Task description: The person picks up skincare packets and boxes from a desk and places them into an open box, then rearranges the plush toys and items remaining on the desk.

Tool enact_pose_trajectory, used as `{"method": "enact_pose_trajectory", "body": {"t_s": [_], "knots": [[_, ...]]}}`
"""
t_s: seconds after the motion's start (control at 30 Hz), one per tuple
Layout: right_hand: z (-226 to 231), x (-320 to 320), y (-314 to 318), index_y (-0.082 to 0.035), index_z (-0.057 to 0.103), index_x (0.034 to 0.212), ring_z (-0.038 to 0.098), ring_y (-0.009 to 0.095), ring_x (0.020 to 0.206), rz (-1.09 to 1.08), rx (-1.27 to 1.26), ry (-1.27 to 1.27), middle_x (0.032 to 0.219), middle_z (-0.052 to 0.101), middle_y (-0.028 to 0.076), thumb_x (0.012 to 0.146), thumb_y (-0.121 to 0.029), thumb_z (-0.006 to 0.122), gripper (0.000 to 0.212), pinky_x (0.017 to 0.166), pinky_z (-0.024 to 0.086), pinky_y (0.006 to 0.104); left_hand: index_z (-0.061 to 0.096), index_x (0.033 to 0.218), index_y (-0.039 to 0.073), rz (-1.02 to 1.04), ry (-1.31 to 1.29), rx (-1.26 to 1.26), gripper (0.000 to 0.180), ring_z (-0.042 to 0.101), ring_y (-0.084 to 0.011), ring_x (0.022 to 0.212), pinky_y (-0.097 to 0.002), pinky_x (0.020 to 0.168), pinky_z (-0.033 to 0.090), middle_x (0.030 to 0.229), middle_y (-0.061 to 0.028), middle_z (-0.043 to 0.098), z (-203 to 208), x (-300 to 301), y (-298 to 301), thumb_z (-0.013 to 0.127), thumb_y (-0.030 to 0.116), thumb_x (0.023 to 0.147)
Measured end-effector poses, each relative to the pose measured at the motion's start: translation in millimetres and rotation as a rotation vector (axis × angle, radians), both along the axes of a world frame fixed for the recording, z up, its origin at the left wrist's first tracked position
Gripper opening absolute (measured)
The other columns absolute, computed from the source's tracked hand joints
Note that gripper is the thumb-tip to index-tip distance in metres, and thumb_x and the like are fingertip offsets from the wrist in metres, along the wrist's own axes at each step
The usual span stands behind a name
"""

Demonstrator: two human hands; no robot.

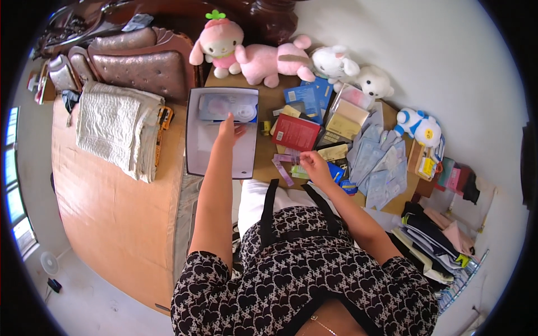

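Observation:
A white box with a dark rim stands open in front of me. Inside it, my left hand has its fingers apart and holds nothing that I can see. Just beyond the fingertips, flat, clear-and-blue packets lie at the box's far end. To the right, my right hand is curled closed over the table; whatever its fingers may hold is hidden. Beside it lie slim purple sachets and a blue packet. A red packet rests farther back.
Blue packets, yellow packets and a heap of pale sachets cover the wooden table. Plush toys line its back edge. A bed with a folded quilt is at left; folded clothes are at right.

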State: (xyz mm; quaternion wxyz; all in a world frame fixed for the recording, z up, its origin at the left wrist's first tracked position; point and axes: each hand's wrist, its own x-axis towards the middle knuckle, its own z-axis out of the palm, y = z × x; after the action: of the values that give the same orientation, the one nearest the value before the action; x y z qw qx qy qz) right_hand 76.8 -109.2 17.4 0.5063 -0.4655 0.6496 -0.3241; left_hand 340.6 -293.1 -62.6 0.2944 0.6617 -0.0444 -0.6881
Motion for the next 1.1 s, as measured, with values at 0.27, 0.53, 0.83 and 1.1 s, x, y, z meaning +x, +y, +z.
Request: {"method": "enact_pose_trajectory", "body": {"t_s": [0.27,0.53,0.83,1.1], "knots": [[-18.8,-49.0,37.5,-0.003,0.060,0.091,0.059,0.024,0.071,-0.159,-0.011,0.375,0.084,0.059,0.011,0.075,-0.007,0.064,0.016,0.065,0.048,0.0313,0.048,0.103,0.004,-0.003,-1.471,-0.547,0.036,0.053,-0.0227,0.070,-0.0336,0.066,0.046,0.084,-0.0114,0.052,28.1,-25.4,39.5,0.060,0.031,0.083],[-23.7,-69.1,61.8,-0.007,0.051,0.108,0.046,0.029,0.097,0.092,0.037,0.943,0.102,0.047,0.009,0.054,-0.020,0.080,0.063,0.081,0.038,0.0408,0.050,0.110,0.009,-1.116,-1.122,-1.214,0.047,0.044,-0.0295,0.105,-0.0401,0.089,0.037,0.110,-0.0077,0.050,78.5,-142.6,87.0,0.069,0.008,0.067],[-54.1,-86.5,68.6,-0.009,0.058,0.078,0.052,0.026,0.085,0.101,0.039,0.829,0.079,0.055,0.008,0.059,-0.021,0.076,0.029,0.080,0.034,0.0462,0.037,0.131,0.016,-1.686,-1.476,-1.352,0.078,0.037,-0.0263,0.120,-0.0569,0.104,0.018,0.118,-0.0060,0.046,46.9,-172.3,49.8,0.074,0.015,0.062],[-40.7,-132.9,73.7,0.002,0.058,0.088,0.059,0.029,0.067,-0.388,0.096,0.170,0.077,0.060,0.019,0.073,-0.022,0.070,0.030,0.061,0.045,0.0346,0.055,0.098,0.008,-1.643,-1.344,-1.233,0.030,0.047,-0.0267,0.104,-0.0455,0.091,0.038,0.105,-0.0084,0.051,42.2,-169.7,49.3,0.062,0.009,0.069]]}}
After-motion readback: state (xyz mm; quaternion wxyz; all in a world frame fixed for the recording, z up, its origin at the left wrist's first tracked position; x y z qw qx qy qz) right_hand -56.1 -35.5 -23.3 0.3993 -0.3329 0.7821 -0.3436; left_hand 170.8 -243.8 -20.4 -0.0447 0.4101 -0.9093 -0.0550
